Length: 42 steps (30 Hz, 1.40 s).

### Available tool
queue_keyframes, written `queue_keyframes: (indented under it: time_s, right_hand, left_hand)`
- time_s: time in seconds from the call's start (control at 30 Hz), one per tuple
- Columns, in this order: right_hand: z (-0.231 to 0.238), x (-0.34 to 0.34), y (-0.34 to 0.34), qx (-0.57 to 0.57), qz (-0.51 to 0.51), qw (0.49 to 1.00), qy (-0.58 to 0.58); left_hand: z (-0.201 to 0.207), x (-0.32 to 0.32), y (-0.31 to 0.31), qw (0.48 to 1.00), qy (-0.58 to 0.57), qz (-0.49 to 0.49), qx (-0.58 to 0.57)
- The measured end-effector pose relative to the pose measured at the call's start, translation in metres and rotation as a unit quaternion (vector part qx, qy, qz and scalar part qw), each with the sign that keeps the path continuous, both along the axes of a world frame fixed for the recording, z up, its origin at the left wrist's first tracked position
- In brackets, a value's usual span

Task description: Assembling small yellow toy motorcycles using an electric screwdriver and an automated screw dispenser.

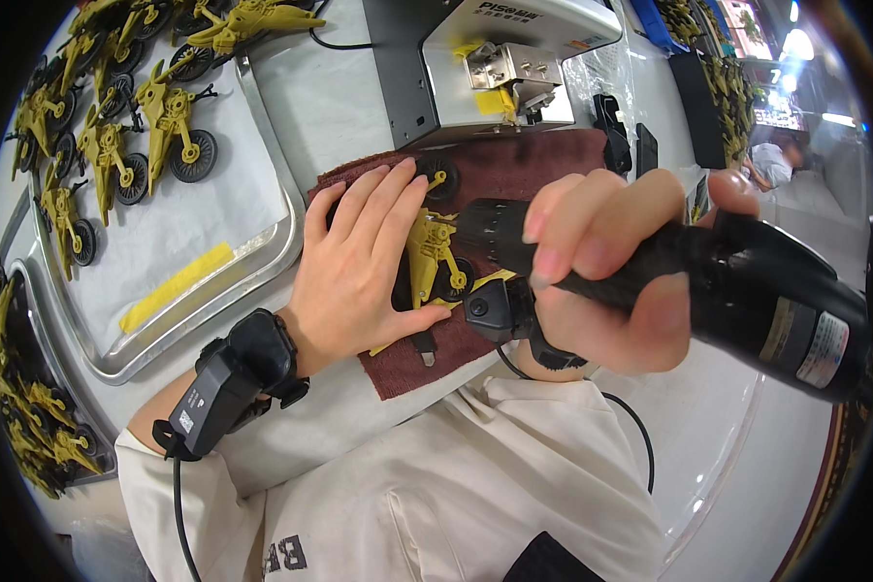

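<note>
My left hand (359, 257) presses across a yellow toy motorcycle (425, 260) with black wheels, its fingers stretched over one side and its thumb along the other. The palm hides part of the toy, which lies on a folded maroon cloth (543, 155). In my right hand (611, 262), fingers curl round a black electric screwdriver (766, 296). The driver's ribbed front end points left at the toy's upper body. Its tip meets the toy's outline there; whether they touch, I cannot tell.
A grey-and-black screw feeder (407, 78) stands behind the cloth. To the left, a metal tray (291, 238) bears several yellow toy motorcycles, with another tray (44, 320) beside it. A dark bin (694, 107) of yellow parts is at back right. Far right, another person (771, 165) sits.
</note>
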State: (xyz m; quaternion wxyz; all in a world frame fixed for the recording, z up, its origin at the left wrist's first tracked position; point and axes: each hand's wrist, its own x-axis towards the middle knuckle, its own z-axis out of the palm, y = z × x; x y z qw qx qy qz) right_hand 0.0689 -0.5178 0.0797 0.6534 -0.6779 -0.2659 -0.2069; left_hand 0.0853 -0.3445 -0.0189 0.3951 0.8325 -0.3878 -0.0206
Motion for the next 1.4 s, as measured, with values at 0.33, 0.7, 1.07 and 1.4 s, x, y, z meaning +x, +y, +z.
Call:
queue_keyframes:
  time_s: [0.33,0.7,1.07,1.4]
  right_hand:
    - [-0.001,0.013,0.005,-0.125,0.026,0.988,0.087]
    - [0.009,0.016,0.004,0.045,-0.062,0.997,0.024]
    - [-0.009,0.037,0.000,-0.053,-0.121,0.989,0.064]
    - [-0.018,0.045,0.003,-0.020,-0.060,0.995,0.075]
  left_hand:
    - [-0.005,-0.001,-0.002,0.998,0.018,0.025,-0.060]
    - [-0.001,0.002,-0.001,0.996,0.033,0.006,-0.078]
    - [0.001,0.003,0.000,1.000,-0.002,-0.006,0.009]
    - [0.002,0.003,0.001,0.999,0.018,-0.016,0.026]
